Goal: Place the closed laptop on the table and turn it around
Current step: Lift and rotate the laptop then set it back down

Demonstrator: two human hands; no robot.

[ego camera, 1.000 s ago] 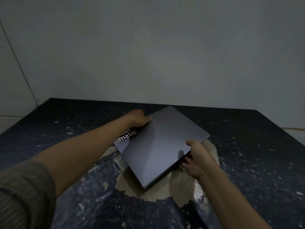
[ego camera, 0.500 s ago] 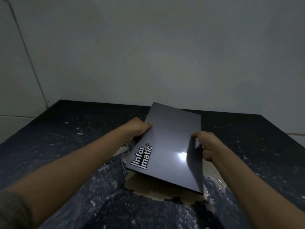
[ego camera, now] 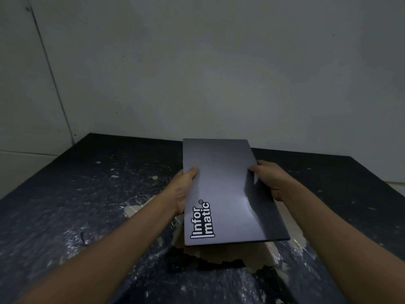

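The closed grey laptop (ego camera: 225, 189) has a white "Informatic" sticker near its bottom left corner. It lies lengthwise, pointing away from me, over the dark table (ego camera: 87, 194). My left hand (ego camera: 183, 189) grips its left long edge, thumb on the lid. My right hand (ego camera: 268, 179) grips the right long edge, thumb on top too. The near end looks raised a little above the table, casting a shadow below; I cannot tell whether the far end touches the surface.
The table's dark covering is scuffed with white flecks. A torn patch (ego camera: 221, 254) bares a pale underlayer beneath the laptop's near end. A plain wall (ego camera: 197, 73) rises right behind the table's far edge. Off the left edge runs a pale ledge (ego camera: 19, 163).
The laptop has turned clockwise from a diagonal position to lengthwise, sticker now nearest me. Both hands moved with it and sit opposite each other on the long edges.
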